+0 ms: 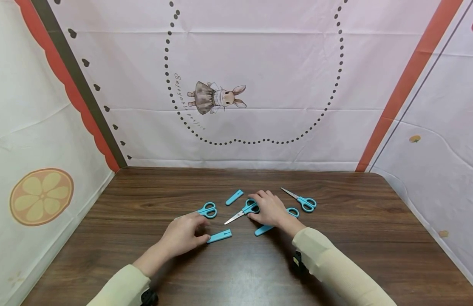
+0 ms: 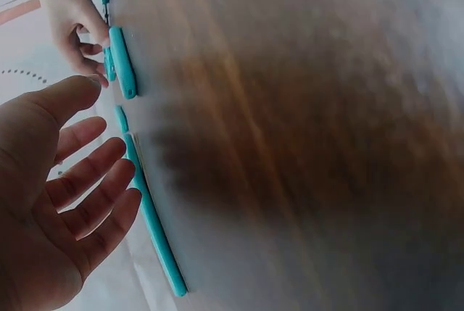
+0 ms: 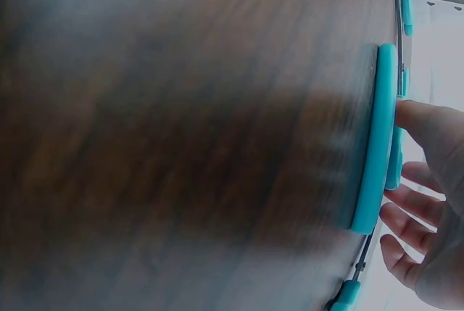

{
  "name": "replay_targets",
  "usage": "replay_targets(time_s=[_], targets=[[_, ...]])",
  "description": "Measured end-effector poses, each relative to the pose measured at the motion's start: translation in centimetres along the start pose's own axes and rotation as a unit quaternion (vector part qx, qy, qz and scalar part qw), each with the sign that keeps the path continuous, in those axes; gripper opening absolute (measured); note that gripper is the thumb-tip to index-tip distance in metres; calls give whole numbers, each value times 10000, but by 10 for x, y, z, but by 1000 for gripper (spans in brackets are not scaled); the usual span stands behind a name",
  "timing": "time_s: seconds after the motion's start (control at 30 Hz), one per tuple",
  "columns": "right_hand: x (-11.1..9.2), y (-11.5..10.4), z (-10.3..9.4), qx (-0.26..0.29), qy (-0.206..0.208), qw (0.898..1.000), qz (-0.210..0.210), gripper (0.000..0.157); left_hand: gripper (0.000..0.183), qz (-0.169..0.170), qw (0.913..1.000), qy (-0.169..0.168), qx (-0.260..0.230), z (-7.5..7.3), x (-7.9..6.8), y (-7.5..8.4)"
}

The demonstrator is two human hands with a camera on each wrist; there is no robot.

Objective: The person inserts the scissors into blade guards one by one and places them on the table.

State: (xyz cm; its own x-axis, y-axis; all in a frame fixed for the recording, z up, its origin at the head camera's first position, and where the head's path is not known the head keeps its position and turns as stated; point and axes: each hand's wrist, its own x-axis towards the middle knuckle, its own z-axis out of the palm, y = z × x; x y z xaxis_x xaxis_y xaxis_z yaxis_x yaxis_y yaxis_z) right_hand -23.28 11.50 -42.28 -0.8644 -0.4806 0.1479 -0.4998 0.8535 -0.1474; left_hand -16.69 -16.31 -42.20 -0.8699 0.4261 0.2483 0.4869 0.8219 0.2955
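In the head view my left hand point(image 1: 186, 233) hovers low with relaxed fingers, its thumb tip right at the end of a light-blue scissors sheath point(image 1: 220, 236). Just behind this hand lie blue-handled scissors point(image 1: 208, 210), their blades mostly hidden by the fingers. My right hand point(image 1: 272, 209) is at the handle of the middle scissors point(image 1: 236, 216), thumb and forefinger loosely about the loops; the bare blades point left toward me. Beneath the right wrist is another blue sheath point(image 1: 264, 230), with a handle point(image 1: 293, 211) showing past the wrist. The right wrist view has this sheath point(image 3: 377, 137) close up.
Farther back on the dark wooden table point(image 1: 335, 272) lies one more blue sheath point(image 1: 234, 197). Uncovered scissors point(image 1: 307, 204) rest to the right of my right hand. A printed cloth point(image 1: 282, 97) hangs along the table's back and sides.
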Motion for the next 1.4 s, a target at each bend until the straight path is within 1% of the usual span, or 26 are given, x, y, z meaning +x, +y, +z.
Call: replay_targets(time_s=[0.13, 0.43, 0.73, 1.0, 1.27, 1.4], targets=[[1, -1, 0, -3, -28, 10000, 32, 58, 23, 157, 9999, 35, 52, 3, 0, 2], [3, -1, -2, 20, -162, 9998, 137, 56, 26, 318, 9995, -25, 66, 6, 3, 6], [4, -1, -1, 3, -71, 9999, 93, 49, 30, 223, 9990, -338, 197, 7, 5, 9], [3, -2, -1, -88, -85, 9998, 153, 50, 31, 143, 9978, -587, 280, 11, 6, 8], [2, -2, -1, -91, 67, 9997, 233, 48, 29, 85, 9970, -717, 280, 10, 6, 11], [2, -2, -1, -77, 77, 9995, 291, 49, 28, 45, 9968, -753, 246, 10, 6, 12]])
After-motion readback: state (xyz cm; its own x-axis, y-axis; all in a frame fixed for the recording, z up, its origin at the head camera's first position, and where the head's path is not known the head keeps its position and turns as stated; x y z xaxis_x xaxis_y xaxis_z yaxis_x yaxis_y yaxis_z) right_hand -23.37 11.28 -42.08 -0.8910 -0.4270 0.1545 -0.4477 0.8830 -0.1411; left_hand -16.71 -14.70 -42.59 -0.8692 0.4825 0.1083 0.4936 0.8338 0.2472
